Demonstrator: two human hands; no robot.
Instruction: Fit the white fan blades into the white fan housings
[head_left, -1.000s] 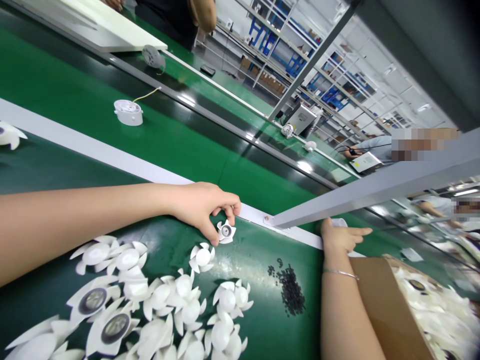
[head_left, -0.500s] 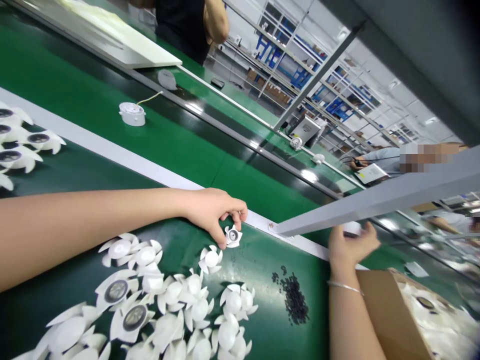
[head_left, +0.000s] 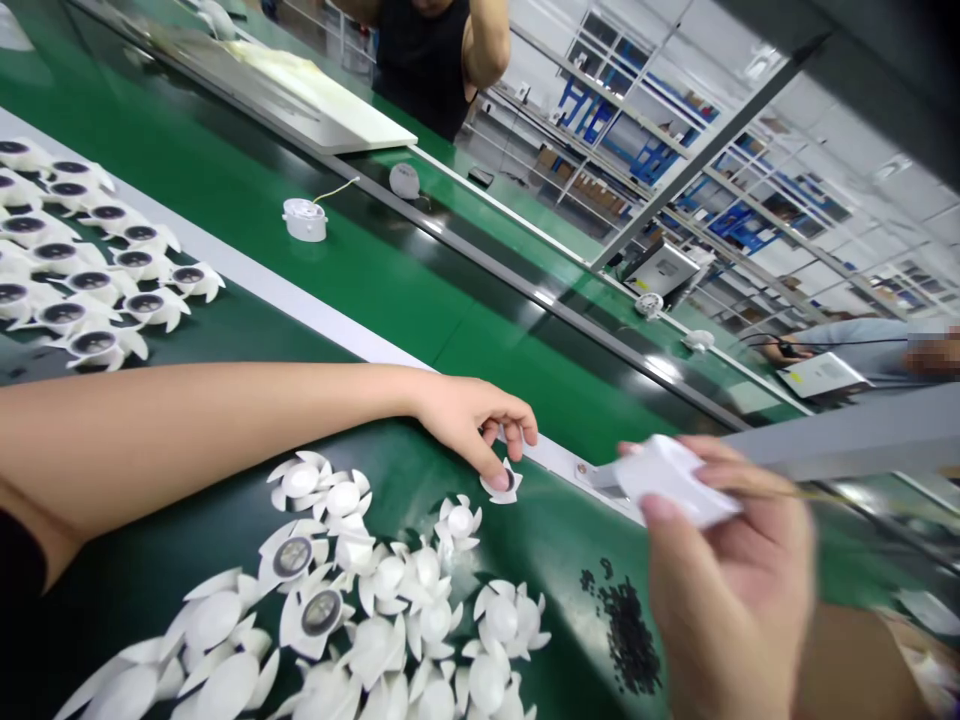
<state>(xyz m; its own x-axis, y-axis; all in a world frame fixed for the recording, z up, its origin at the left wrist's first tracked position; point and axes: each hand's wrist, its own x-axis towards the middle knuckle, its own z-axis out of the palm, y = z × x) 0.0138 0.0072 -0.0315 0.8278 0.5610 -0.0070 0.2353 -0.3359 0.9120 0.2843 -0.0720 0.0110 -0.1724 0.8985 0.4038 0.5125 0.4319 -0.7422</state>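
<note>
My left hand (head_left: 480, 425) reaches over the green bench, thumb and fingers apart. Its thumb overlaps a small white fan impeller (head_left: 511, 494) with a dark ring at its hub; whether it presses on it I cannot tell. My right hand (head_left: 739, 560), slightly blurred, grips a white plastic housing (head_left: 660, 475) between thumb and fingers, raised above the bench. A thin yellowish wire runs off behind that hand. Just below my left hand lies another impeller (head_left: 457, 522), and a loose pile of white impellers (head_left: 390, 580) spreads toward me, a few showing round metal-like centres.
Rows of impellers (head_left: 90, 280) stand at the left. Small black pieces (head_left: 632, 640) lie heaped at right. Beyond the white rail (head_left: 300, 315), a wired white housing (head_left: 305, 222) sits on the green belt. A grey post (head_left: 862, 425) slants across the right. Co-workers are across the line.
My right hand has come up from the box side with the white housing, now nearer the camera. The view has shifted left. My left thumb now overlaps the impeller.
</note>
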